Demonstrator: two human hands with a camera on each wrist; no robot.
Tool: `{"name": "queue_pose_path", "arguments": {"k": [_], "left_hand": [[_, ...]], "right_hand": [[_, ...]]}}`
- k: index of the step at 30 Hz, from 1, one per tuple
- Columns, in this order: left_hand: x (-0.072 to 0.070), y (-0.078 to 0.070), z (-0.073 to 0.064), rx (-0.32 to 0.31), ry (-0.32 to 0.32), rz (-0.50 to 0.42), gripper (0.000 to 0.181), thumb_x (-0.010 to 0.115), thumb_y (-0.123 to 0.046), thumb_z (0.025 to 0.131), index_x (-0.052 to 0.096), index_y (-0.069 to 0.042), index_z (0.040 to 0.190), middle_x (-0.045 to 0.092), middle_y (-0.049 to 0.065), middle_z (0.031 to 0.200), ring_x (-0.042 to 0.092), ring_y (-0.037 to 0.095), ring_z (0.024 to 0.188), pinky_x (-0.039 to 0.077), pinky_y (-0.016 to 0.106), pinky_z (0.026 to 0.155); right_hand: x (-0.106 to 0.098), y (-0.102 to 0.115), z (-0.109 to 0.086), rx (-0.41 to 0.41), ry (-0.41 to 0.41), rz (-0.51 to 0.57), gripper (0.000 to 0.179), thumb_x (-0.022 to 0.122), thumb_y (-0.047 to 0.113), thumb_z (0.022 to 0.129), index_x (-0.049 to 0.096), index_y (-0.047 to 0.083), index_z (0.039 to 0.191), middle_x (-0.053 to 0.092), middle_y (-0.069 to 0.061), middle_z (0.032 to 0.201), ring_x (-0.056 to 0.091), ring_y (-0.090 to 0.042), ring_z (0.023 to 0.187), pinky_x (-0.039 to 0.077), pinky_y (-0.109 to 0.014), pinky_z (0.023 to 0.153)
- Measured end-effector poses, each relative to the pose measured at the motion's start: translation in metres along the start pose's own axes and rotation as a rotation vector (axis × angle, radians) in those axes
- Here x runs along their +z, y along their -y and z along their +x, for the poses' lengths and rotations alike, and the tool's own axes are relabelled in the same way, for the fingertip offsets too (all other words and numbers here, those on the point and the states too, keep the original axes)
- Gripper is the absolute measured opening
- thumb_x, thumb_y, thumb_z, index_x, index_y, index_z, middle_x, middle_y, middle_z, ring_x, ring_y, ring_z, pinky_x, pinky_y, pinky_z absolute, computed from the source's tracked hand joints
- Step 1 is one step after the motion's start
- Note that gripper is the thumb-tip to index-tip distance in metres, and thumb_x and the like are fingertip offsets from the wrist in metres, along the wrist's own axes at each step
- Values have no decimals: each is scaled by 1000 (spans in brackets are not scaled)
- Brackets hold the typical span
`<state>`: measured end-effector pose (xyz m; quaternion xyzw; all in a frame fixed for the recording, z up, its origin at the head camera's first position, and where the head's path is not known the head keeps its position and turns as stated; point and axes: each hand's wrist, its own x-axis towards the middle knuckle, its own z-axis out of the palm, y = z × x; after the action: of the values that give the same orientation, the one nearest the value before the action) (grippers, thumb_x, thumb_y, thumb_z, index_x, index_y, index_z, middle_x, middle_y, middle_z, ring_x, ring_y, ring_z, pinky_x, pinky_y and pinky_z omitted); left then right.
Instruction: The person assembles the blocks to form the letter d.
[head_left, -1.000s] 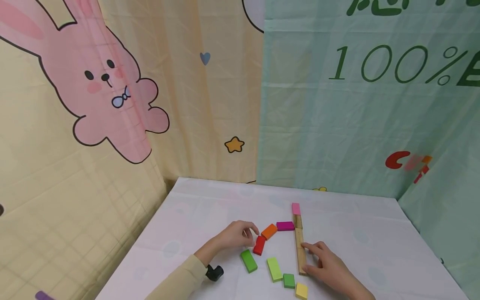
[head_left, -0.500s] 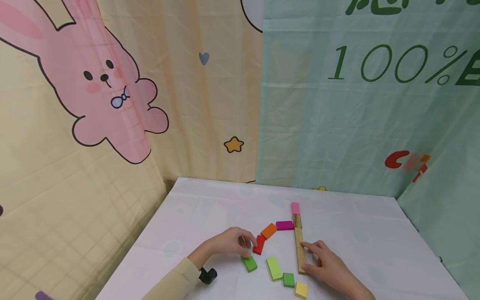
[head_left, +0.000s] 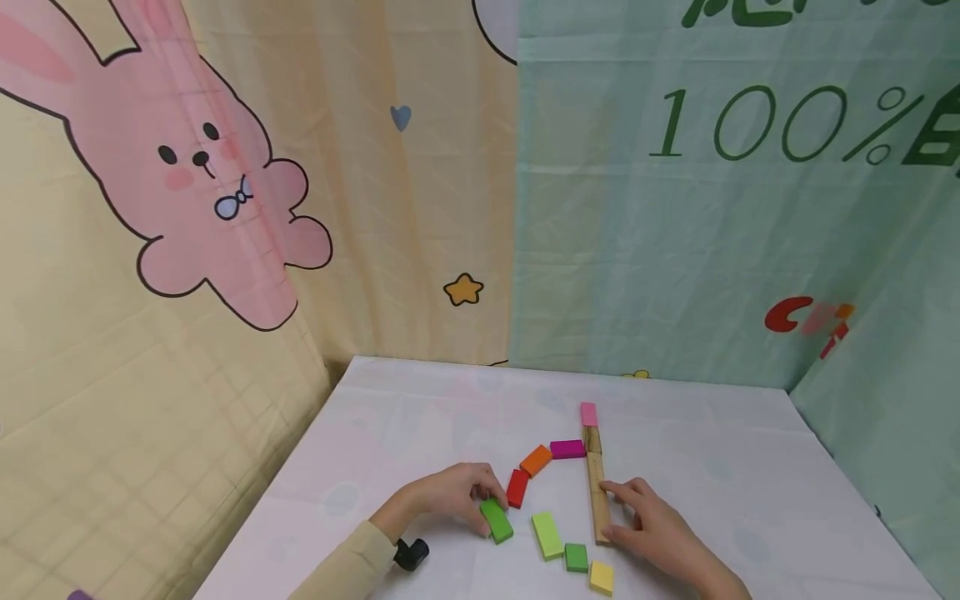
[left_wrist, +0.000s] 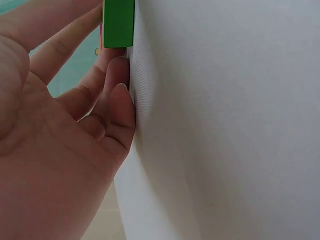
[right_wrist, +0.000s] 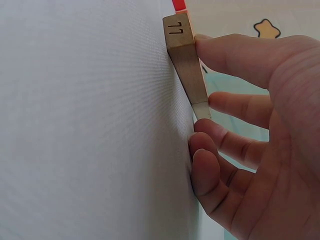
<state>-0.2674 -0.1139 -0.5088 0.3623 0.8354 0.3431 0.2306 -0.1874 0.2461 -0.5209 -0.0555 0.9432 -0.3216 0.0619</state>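
Observation:
My left hand (head_left: 448,493) has its thumb and fingers on either side of a green block (head_left: 497,522), pinching it at the tabletop. In the left wrist view the green block (left_wrist: 118,25) shows at the top edge, partly cut off. A straight column of wooden blocks (head_left: 597,498) lies in front of my right hand (head_left: 660,531). The right thumb and fingertips touch the column's right side; in the right wrist view its near wooden block (right_wrist: 187,65) bears the marking 77. A pink block (head_left: 588,414) tops the column, and a magenta block (head_left: 567,449) reaches left from it.
An orange block (head_left: 536,461) and a red block (head_left: 517,488) continue the curve leftward. Nearer lie a light green block (head_left: 547,536), a smaller green block (head_left: 576,557) and a yellow block (head_left: 601,577). The white table (head_left: 420,408) backs onto printed curtains (head_left: 420,208).
My left hand has moved from beside the red block down toward the green block and taken it between thumb and fingers. The right hand stays against the wooden column.

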Motion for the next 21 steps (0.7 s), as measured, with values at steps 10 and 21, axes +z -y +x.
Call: {"name": "queue_pose_path", "arguments": {"k": [10,21], "left_hand": [[3,-6,-1,-33,-15,22,30,85,-9,80,76,-29,100,59,-12,99,55,7,92,48,25,83],[3,-6,0,-37,-81,33,30,88,-16,78,75,-30,100,60,-11,95,56,11,89,49,25,79]], "right_hand": [[1,1,-1,-17,-5,-7,69,84,45,79,60,23,140,47,2,100,46,-14,68,38,-26,55],[1,3,-3,-2,-10,-4,68,84,44,79,60,23,140,47,2,100,45,-15,68,38,-26,55]]}}
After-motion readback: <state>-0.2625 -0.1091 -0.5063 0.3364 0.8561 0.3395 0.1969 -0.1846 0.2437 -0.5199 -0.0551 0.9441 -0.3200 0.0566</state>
